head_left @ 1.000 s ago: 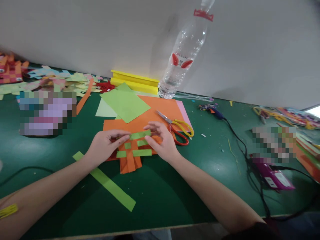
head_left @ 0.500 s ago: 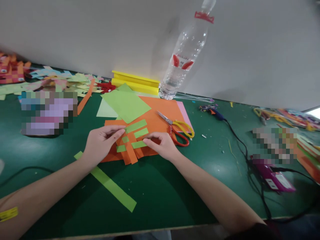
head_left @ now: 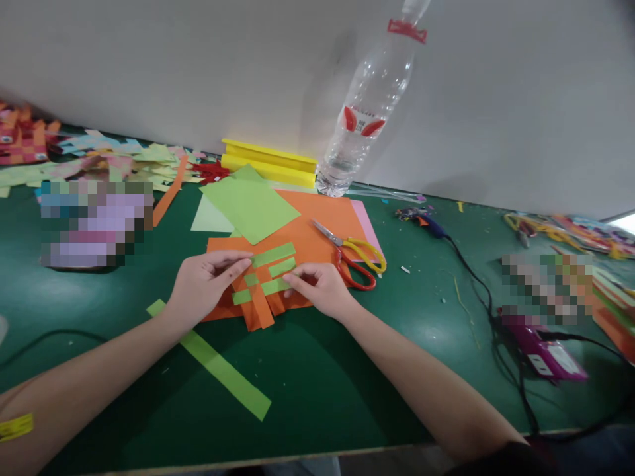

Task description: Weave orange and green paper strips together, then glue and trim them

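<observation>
Between my hands is a small weave of green and orange paper strips (head_left: 259, 299), held over orange paper sheets. My left hand (head_left: 206, 284) pinches its upper left edge between thumb and fingers. On the other side my right hand (head_left: 320, 289) pinches the right end of a green strip in the same weave. Scissors (head_left: 350, 251) with one yellow and one red handle lie just beyond my right hand, blades half hidden in no way. A loose green paper strip (head_left: 223, 370) rests on the table below my left forearm.
A green square sheet (head_left: 251, 203) lies on a larger orange sheet (head_left: 322, 211). Behind stand a yellow folded piece (head_left: 268, 165) and a water bottle (head_left: 364, 119) leaning by the wall. Paper scraps (head_left: 124, 158) pile at left; a corded tool (head_left: 431, 227) and purple box (head_left: 546, 350) sit right.
The woven strips have shifted slightly right and down, with both hands still pinching them. The other things have stayed in place.
</observation>
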The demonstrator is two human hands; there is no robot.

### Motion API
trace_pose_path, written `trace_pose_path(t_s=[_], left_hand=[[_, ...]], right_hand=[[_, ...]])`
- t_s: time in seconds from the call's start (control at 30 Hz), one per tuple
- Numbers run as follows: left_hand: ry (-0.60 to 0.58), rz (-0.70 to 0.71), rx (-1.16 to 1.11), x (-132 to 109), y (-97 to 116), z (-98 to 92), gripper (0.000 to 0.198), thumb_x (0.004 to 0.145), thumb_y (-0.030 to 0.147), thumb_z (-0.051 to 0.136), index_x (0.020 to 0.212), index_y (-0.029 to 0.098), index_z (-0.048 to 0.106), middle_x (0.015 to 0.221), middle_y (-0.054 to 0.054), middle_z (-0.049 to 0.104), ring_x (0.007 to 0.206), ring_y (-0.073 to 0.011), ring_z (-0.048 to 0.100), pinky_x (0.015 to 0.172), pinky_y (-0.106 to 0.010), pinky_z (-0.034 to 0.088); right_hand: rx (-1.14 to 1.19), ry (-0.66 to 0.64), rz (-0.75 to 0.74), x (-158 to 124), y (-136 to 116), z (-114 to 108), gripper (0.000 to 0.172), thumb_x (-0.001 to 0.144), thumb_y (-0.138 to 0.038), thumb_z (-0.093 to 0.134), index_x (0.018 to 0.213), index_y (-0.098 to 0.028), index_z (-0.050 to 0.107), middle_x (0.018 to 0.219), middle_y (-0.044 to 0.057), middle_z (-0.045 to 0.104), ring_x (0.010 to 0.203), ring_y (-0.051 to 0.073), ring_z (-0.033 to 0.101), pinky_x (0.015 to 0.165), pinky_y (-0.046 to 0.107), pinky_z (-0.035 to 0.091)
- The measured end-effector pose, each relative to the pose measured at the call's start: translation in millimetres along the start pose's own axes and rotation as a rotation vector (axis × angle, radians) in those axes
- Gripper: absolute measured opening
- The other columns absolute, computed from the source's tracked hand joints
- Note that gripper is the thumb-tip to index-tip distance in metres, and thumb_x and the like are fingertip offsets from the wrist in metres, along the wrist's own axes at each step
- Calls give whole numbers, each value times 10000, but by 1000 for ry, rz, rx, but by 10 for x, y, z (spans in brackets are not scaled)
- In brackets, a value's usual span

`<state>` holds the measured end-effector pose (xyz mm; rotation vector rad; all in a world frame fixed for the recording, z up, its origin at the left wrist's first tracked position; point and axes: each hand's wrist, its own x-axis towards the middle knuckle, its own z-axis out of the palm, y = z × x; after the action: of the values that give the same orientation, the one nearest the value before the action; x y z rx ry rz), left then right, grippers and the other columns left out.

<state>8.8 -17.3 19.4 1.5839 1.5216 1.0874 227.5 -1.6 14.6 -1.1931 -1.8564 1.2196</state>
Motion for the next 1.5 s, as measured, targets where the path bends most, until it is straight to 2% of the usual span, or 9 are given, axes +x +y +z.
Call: trace_pose_path(t_s=[0.33, 0.67, 0.77, 0.87, 0.97, 1.07, 1.2, 1.5], left_hand=[[35, -1, -39, 2, 3, 11, 220, 757, 383, 647, 871, 207, 715, 869, -13, 743, 802, -193, 692, 774, -294, 565], [44, 3, -39, -4, -26, 7, 220, 769, 387, 644, 887, 214, 716, 870, -11, 741, 799, -184, 690, 761, -277, 566], [36, 0, -36, 0, -31, 8, 221, 771, 387, 646, 888, 213, 716, 870, -12, 741, 798, -183, 690, 763, -275, 564], [25, 7, -28, 6, -29, 11, 218, 773, 389, 642, 887, 218, 716, 870, -8, 741, 797, -182, 690, 763, -274, 562], [-4, 14, -9, 12, -28, 14, 209, 771, 386, 641, 878, 224, 718, 864, -4, 743, 799, -185, 691, 753, -272, 563], [-41, 16, 6, 21, -40, 16, 212, 767, 385, 641, 881, 225, 720, 864, -7, 744, 800, -188, 691, 744, -267, 564], [-86, 9, 30, 30, -68, 13, 230, 764, 406, 637, 878, 227, 726, 875, -13, 744, 813, -196, 692, 758, -273, 561], [-94, 1, 47, 38, -69, 24, 242, 755, 416, 629, 880, 235, 730, 890, -18, 744, 823, -202, 692, 802, -300, 551]], right_hand=[[105, 42, 12, 30, 69, -1, 258, 795, -427, 612, 719, -185, 662, 648, 6, 702, 630, 124, 652, 654, 249, 511], [124, 57, 38, 29, 74, -25, 264, 776, -436, 626, 714, -180, 623, 647, 9, 677, 629, 130, 652, 620, 258, 516], [160, 154, 28, 41, 80, -27, 261, 754, -445, 643, 761, -185, 613, 707, 11, 670, 659, 130, 646, 629, 263, 517], [203, 248, 20, 54, 77, -29, 292, 729, -426, 675, 895, -194, 609, 803, 22, 681, 728, 129, 638, 663, 261, 510], [242, 165, 19, 55, 71, -25, 292, 722, -411, 685, 915, -198, 632, 841, 24, 687, 774, 133, 637, 699, 263, 500], [172, 85, -7, 46, 71, -15, 239, 752, -425, 649, 781, -188, 664, 742, 5, 660, 693, 123, 601, 641, 255, 469], [100, 79, 15, 49, 74, -30, 291, 760, -454, 627, 670, -178, 649, 605, -22, 579, 565, 97, 505, 540, 241, 395], [232, 24, 56, 63, 60, -60, 215, 725, -388, 677, 722, -173, 676, 662, -8, 633, 571, 81, 516, 537, 224, 397]])
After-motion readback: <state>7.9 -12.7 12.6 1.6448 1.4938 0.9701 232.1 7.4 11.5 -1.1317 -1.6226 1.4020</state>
